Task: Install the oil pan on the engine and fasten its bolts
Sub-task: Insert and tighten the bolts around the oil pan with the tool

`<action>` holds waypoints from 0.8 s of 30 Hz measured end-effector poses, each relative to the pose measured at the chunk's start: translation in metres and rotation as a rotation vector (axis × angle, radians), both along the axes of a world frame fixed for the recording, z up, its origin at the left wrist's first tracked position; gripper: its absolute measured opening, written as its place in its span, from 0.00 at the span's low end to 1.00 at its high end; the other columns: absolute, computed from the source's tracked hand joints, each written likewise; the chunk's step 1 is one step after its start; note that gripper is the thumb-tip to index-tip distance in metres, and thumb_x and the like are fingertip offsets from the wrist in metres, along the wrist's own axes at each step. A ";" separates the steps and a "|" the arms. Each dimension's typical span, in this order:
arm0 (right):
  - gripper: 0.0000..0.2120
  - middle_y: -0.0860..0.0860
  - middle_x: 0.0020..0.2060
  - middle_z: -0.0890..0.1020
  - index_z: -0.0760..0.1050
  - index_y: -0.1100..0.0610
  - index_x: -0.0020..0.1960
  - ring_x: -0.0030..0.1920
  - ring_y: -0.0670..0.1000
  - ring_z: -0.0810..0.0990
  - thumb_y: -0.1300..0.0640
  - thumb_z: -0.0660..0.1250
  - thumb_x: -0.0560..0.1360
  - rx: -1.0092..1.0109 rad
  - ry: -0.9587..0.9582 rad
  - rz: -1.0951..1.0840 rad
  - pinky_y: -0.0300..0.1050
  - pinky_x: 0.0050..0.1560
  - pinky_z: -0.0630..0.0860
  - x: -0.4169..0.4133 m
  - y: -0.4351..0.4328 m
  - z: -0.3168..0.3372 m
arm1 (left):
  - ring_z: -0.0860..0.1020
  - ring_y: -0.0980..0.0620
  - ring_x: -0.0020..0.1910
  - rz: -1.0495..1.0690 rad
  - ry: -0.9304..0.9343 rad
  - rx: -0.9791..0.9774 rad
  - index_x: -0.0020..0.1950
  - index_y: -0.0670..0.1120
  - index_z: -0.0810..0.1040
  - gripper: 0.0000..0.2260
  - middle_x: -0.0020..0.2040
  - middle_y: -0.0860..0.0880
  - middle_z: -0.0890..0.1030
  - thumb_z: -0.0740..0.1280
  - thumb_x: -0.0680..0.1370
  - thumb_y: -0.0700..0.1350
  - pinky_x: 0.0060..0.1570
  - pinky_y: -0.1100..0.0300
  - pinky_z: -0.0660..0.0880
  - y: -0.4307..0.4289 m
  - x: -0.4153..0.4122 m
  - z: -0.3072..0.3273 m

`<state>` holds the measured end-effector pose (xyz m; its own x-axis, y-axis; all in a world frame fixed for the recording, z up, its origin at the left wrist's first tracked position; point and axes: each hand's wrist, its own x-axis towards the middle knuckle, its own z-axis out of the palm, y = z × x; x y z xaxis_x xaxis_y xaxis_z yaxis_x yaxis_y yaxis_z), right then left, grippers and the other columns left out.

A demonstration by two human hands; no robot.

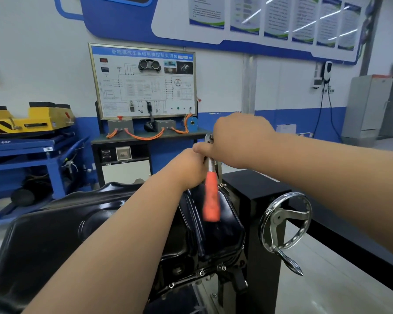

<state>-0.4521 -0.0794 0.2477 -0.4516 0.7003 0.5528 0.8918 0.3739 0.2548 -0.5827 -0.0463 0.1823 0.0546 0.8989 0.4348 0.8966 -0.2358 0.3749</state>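
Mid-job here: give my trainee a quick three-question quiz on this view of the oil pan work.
1. True or false: the handwheel stands to the left of the oil pan.
2. The wrench has a grip of which colour? A blue, B orange, C green.
3. Fill in: the left hand and the right hand both hold the ____.
Key: 1 false; 2 B; 3 wrench.
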 end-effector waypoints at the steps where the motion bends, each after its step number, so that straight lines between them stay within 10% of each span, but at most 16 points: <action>1: 0.21 0.49 0.29 0.66 0.64 0.54 0.31 0.28 0.49 0.64 0.42 0.59 0.77 0.069 -0.110 0.013 0.40 0.27 0.57 0.000 0.001 0.001 | 0.74 0.52 0.37 -0.015 -0.005 0.009 0.40 0.50 0.69 0.09 0.40 0.51 0.77 0.56 0.79 0.41 0.36 0.61 0.68 -0.001 -0.001 -0.001; 4: 0.04 0.47 0.37 0.70 0.74 0.54 0.45 0.42 0.52 0.71 0.59 0.60 0.76 0.263 -0.493 0.193 0.44 0.37 0.65 0.008 0.000 0.016 | 0.77 0.50 0.45 -0.026 -0.020 0.006 0.50 0.47 0.75 0.12 0.46 0.50 0.80 0.54 0.82 0.49 0.45 0.57 0.72 -0.002 -0.001 -0.001; 6: 0.09 0.48 0.43 0.73 0.73 0.51 0.53 0.50 0.53 0.72 0.62 0.61 0.75 0.294 -0.575 0.264 0.47 0.49 0.65 0.011 0.003 0.022 | 0.77 0.49 0.47 -0.021 -0.016 0.004 0.52 0.46 0.75 0.13 0.48 0.48 0.81 0.53 0.83 0.50 0.47 0.55 0.72 0.000 -0.001 -0.002; 8: 0.01 0.48 0.41 0.73 0.72 0.52 0.46 0.43 0.53 0.74 0.56 0.62 0.76 0.264 -0.425 0.187 0.46 0.46 0.67 0.007 0.001 0.017 | 0.77 0.50 0.47 -0.019 -0.051 0.007 0.51 0.48 0.75 0.12 0.48 0.50 0.81 0.53 0.83 0.50 0.46 0.56 0.72 0.000 -0.002 -0.002; 12: 0.24 0.49 0.30 0.66 0.62 0.54 0.32 0.28 0.48 0.63 0.37 0.57 0.76 -0.097 0.106 0.009 0.41 0.28 0.56 -0.004 0.002 -0.003 | 0.77 0.40 0.50 0.023 -0.109 -0.080 0.50 0.41 0.76 0.10 0.48 0.41 0.79 0.56 0.80 0.41 0.45 0.52 0.74 0.000 0.003 0.001; 19: 0.05 0.51 0.45 0.76 0.75 0.54 0.49 0.49 0.55 0.74 0.60 0.62 0.75 0.256 -0.529 0.220 0.46 0.43 0.68 0.008 0.006 0.026 | 0.78 0.51 0.50 -0.012 -0.022 0.023 0.51 0.48 0.75 0.12 0.51 0.51 0.81 0.54 0.83 0.49 0.52 0.56 0.72 0.001 0.003 -0.001; 24: 0.16 0.49 0.32 0.67 0.64 0.54 0.36 0.32 0.52 0.67 0.46 0.60 0.77 0.074 -0.104 0.088 0.45 0.36 0.65 0.000 0.012 0.016 | 0.77 0.50 0.50 0.004 -0.044 0.048 0.49 0.48 0.76 0.09 0.49 0.51 0.80 0.57 0.82 0.48 0.51 0.57 0.71 0.006 0.000 0.000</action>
